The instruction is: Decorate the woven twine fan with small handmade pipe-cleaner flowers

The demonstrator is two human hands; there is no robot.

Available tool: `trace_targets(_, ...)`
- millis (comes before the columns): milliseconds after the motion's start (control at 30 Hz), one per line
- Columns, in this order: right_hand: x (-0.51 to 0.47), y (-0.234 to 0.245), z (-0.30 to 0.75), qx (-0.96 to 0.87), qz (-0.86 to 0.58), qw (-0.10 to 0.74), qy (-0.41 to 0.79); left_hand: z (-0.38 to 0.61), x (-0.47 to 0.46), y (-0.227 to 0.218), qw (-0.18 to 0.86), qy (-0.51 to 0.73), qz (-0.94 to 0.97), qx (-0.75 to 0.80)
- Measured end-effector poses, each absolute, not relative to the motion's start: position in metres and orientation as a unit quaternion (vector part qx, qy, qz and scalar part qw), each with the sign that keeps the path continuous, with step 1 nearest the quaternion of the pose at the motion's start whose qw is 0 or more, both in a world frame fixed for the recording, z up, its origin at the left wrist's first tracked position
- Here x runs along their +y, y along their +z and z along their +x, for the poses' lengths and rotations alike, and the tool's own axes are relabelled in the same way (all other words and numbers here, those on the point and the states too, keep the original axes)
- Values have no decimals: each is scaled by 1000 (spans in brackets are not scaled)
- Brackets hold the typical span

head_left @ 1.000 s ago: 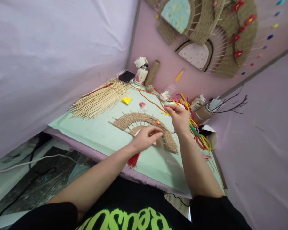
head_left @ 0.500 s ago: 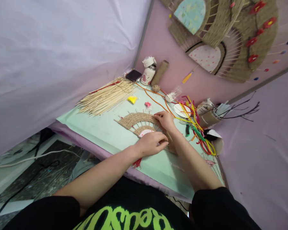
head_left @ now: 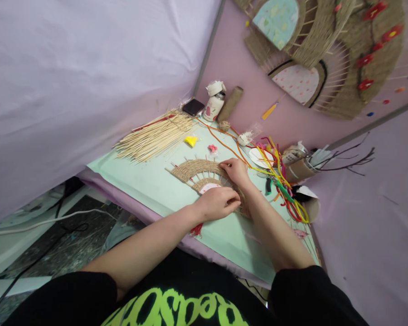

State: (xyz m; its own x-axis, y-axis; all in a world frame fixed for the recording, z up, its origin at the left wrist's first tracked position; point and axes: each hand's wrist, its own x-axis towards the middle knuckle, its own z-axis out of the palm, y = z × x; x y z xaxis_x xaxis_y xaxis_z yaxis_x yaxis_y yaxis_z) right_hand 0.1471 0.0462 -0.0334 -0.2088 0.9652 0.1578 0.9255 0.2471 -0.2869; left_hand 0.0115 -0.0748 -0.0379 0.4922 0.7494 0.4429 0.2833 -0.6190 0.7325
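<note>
A half-round fan (head_left: 197, 169) of tan twine woven over thin sticks lies on the table in front of me. Its centre is white paper with pink dots, partly covered by my left hand (head_left: 220, 202). That hand rests over the lower middle of the fan, fingers curled and thumb close to the fingertips; what they hold, if anything, is too small to make out. My right hand (head_left: 237, 173) pinches at the outer woven band near the top, its forearm crossing the fan's right side. A red tassel (head_left: 196, 230) shows beneath my left wrist.
Several thin sticks (head_left: 153, 138) lie bundled at the back left, near a phone (head_left: 193, 107) and a bottle (head_left: 213, 106). Yellow (head_left: 191, 141) and pink (head_left: 212, 148) pieces sit behind the fan. Coloured pipe cleaners (head_left: 292, 206) and green-handled pliers (head_left: 281, 188) lie at right.
The camera view has shifted slightly, so everything sits a little further right. Both hands keep nearly the same place on the fan.
</note>
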Motion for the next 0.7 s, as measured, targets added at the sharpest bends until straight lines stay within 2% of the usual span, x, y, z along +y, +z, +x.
trace_targets(433, 48, -27, 137, -748, -640, 144, 100, 11, -75, -39, 286, 384, 817, 320)
trace_targets(700, 57, -27, 140, -655, -665, 209, 290, 10, -75, -38, 288, 385, 816, 320)
